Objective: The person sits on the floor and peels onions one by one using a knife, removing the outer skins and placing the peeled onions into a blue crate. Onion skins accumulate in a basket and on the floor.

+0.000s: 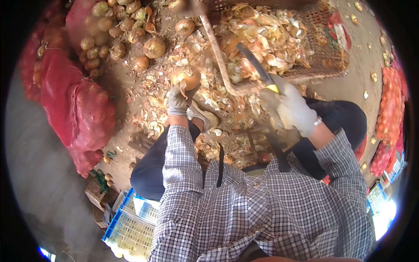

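Observation:
My left hand (pixel 178 102), in a pale work glove, holds a large yellow onion (pixel 187 78) from its near side. A loose strip of skin hangs from the onion toward my fingers. My right hand (pixel 291 106), also gloved and slightly blurred, is closed around a tool with a black and yellow handle (pixel 258 67); whether it is a knife cannot be made out. Beyond that hand, a plastic crate (pixel 322 62) lies with a heap of onion skins (pixel 258 36) in it. A bent, rusty metal bar (pixel 217 54) runs along the crate's near left corner.
Loose onions (pixel 131 28) are piled at the far left, near red mesh sacks (pixel 78 108). More filled sacks (pixel 389 108) line the right side. Onion skins (pixel 150 108) litter the floor around my shoe (pixel 204 116). Blue and white plastic crates (pixel 134 222) stand behind my left knee.

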`<state>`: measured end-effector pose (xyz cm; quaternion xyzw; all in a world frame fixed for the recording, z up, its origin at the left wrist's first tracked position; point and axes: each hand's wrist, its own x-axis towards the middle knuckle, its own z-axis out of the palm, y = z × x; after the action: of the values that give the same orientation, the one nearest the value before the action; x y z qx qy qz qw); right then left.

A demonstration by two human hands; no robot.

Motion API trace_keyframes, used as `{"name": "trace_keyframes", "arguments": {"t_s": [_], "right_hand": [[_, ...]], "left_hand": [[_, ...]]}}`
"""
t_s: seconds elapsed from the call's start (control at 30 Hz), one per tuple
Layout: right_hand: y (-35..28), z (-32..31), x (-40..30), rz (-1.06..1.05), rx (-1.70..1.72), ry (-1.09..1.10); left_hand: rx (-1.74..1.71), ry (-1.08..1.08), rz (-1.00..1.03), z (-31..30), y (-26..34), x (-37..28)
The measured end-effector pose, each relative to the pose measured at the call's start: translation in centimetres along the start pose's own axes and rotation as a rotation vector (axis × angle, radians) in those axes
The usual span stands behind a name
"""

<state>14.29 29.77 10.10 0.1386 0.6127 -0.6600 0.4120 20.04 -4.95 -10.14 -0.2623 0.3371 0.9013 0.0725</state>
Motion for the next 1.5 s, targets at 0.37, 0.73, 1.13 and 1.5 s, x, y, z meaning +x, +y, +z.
{"name": "trace_keyframes", "arguments": {"t_s": [0.37,0.73,1.13,1.5], "right_hand": [[4.0,-0.3,-2.3,-0.406,-0.902,0.132],[7.2,-0.8,-2.2,-0.293,-0.948,0.145],[7.0,-2.0,-1.3,-0.200,-1.073,0.109],[7.8,-3.7,0.5,-0.238,-1.061,0.086]], "left_hand": [[0.309,-0.033,0.293,16.8,-4.9,-8.7],[0.526,0.018,0.358,17.2,-7.6,-8.4],[0.573,0.014,0.447,17.6,-8.7,-8.4],[0.412,0.053,0.333,18.9,-9.6,-8.4]]}}
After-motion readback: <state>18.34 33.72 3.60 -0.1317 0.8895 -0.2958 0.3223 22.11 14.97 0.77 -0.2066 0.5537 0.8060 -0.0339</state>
